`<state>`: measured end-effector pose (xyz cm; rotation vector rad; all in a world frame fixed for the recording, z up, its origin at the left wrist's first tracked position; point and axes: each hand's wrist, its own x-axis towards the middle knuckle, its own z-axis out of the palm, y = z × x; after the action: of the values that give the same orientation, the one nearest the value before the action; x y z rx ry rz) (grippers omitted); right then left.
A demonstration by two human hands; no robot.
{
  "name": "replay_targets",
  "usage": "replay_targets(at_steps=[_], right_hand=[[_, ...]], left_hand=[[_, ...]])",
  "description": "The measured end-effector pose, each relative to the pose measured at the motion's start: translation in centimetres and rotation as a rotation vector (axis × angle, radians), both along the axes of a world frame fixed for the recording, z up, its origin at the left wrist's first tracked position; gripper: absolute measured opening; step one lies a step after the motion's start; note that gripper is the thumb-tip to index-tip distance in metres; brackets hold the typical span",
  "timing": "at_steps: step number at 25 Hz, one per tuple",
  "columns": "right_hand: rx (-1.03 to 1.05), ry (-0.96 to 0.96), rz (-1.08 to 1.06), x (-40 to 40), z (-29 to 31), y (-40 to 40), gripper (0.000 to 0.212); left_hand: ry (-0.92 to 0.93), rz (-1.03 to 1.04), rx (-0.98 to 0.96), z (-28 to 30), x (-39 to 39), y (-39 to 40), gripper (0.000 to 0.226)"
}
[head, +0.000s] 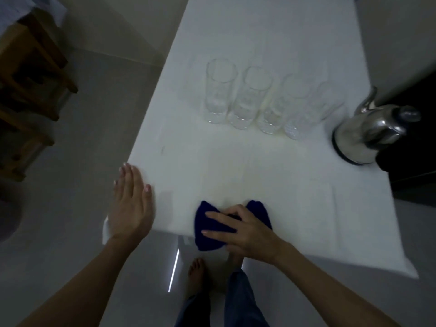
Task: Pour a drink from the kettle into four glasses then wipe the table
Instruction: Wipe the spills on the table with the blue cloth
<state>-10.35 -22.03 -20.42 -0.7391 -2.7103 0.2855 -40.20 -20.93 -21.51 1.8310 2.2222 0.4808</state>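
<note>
Fingers (219, 218) of right hand (250, 234) clamped on bunched dark-blue cloth (204, 208); left hand (129, 204) flat.

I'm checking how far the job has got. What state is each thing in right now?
Glasses: four, upright in a row, fill unclear.
Kettle: upright on the table, lid on, unheld.
Cloth: bunched at the near edge, gripped.
Left hand: flat on the table's corner.
Right hand: grips the cloth.
</note>
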Motion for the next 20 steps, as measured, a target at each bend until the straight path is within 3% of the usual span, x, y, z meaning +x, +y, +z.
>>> replay_targets(at_steps=[2, 5, 7, 8, 11, 13, 16, 18, 20], right_hand=[[0.02, 0.007, -0.197, 5.0, -0.1, -0.7, 0.038], [0.015, 0.121, -0.91, 7.2, -0.1, 1.2, 0.042], [-0.026, 0.164, -1.2, 4.9, -0.2, 2.4, 0.048], [-0.057, 0.165, -1.155, 3.5, -0.1, 2.3, 0.048], [-0.071, 0.07, -0.623, 4.1, 0.1, -0.5, 0.042], [-0.088, 0.068, -0.566, 8.1, 1.1, -1.7, 0.04], [-0.073, 0.244, -1.253, 14.5, 1.6, -1.4, 0.043], [-0.044, 0.255, -1.729, 16.5, 0.7, 1.0, 0.044], [-0.08, 0.257, -1.874, 15.0, 0.3, 3.9, 0.041]], left_hand=[[0.016, 0.0, -0.012, -0.1, 0.2, 0.1, 0.066], [0.058, -0.011, -0.038, -0.1, 0.2, 0.1, 0.067], [0.057, 0.001, -0.047, 0.0, 0.6, 0.2, 0.068], [0.046, 0.028, -0.044, 0.1, 1.0, 0.3, 0.067], [0.019, -0.006, -0.007, 0.9, 4.3, 1.2, 0.064], [-0.032, -0.17, 0.02, 1.3, 8.3, 2.3, 0.064], [-0.097, -0.349, 0.035, 1.6, 14.6, 4.1, 0.066], [-0.108, -0.402, 0.025, 1.2, 17.7, 4.8, 0.067], [-0.119, -0.401, 0.008, 0.8, 20.0, 5.4, 0.067]])
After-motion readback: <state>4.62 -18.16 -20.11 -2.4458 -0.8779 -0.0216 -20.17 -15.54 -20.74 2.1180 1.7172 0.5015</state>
